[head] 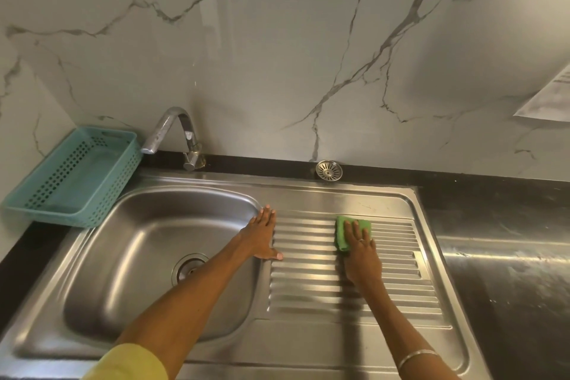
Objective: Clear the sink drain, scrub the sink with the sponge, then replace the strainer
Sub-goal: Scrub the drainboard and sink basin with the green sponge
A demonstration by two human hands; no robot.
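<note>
A stainless steel sink [129,225] fills the left half of the unit, with its open drain hole [188,267] partly hidden behind my left forearm. To its right lies the ribbed drainboard [314,287]. My right hand [361,251] presses a green sponge [350,227] flat onto the upper ribs. My left hand [262,236] rests flat, fingers spread, on the rim between basin and drainboard, holding nothing. The round metal strainer [329,170] stands at the back edge against the wall.
A chrome tap [175,136] curves over the sink's back left corner. A teal perforated basket [74,176] sits tilted on the left of the counter. The black countertop [505,256] stretches to the right. A sheet of paper [549,99] hangs on the marble wall.
</note>
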